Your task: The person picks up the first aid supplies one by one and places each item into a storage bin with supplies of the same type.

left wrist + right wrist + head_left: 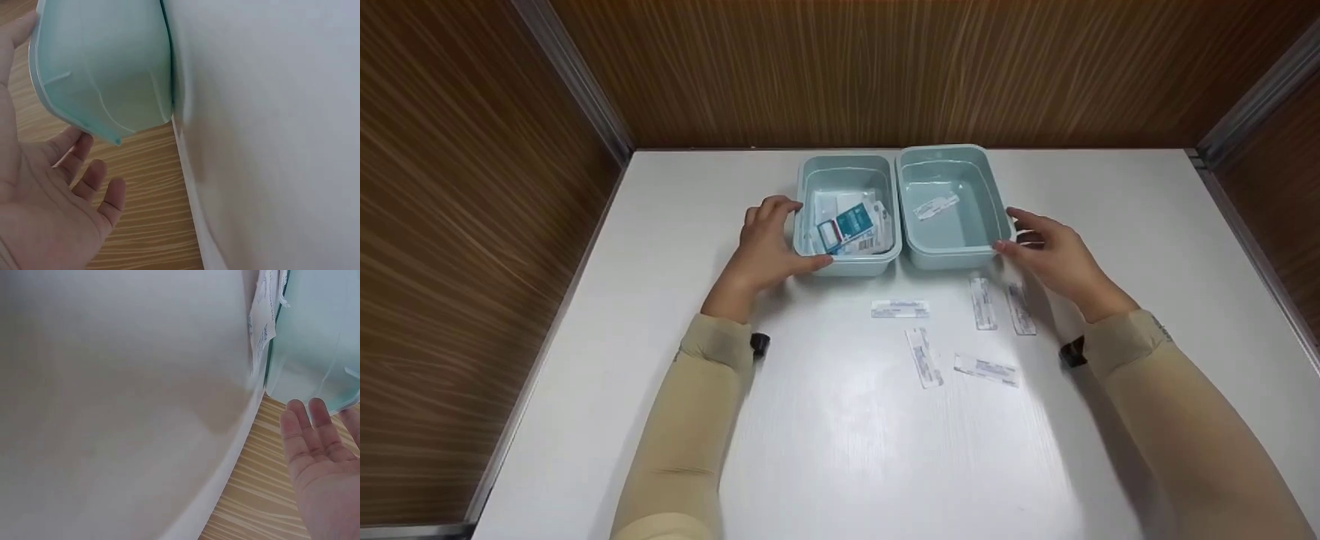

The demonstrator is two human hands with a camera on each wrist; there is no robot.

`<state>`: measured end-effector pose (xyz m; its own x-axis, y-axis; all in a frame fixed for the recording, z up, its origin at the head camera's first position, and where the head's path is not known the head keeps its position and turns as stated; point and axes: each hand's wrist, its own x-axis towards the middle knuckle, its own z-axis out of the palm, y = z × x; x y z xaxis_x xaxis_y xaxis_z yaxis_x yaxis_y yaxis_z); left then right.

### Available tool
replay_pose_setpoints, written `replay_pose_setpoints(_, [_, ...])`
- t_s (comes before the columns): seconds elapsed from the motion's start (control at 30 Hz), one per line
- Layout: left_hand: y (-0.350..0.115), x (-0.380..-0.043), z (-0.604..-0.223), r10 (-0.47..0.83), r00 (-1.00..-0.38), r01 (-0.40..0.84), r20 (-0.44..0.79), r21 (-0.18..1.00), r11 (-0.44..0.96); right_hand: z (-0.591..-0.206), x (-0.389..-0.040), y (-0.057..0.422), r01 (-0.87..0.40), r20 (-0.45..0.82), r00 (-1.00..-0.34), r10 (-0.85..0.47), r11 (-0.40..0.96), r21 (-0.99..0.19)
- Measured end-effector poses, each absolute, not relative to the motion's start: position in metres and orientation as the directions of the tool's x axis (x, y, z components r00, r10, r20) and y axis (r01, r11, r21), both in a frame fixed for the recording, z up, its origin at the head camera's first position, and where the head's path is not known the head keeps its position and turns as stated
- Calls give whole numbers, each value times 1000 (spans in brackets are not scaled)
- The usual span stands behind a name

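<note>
Two pale blue-green plastic bins stand side by side. My left hand point(765, 244) holds the near left corner of the left bin point(849, 267), thumb on the front rim and fingers at the left side. In the left wrist view the other fingers point(91, 179) hang loosely off the bin. My right hand point(1057, 259) holds the right bin point(952, 260) at its near right corner between thumb and fingers. A teal-and-white packet point(846, 226) lies on other packets in the left bin. One slim white wrapped strip point(936, 206), resembling a bandage, lies in the right bin.
Several similar wrapped strips lie on the white table point(825, 450) in front of the bins, among them one strip point(900, 309) lying crosswise and another strip point(987, 370) nearer the front. Wood-grain panels point(885, 75) rise behind the table and at both sides.
</note>
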<state>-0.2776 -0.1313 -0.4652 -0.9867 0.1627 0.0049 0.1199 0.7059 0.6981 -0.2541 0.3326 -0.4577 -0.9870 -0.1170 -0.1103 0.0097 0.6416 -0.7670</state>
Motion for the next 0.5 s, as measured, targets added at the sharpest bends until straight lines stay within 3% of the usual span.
replay_pose_setpoints(0.5, [-125, -272, -452, 165, -986, 123, 8, 702, 701, -438, -235, 350, -22, -52, -994, -98, 641, -767])
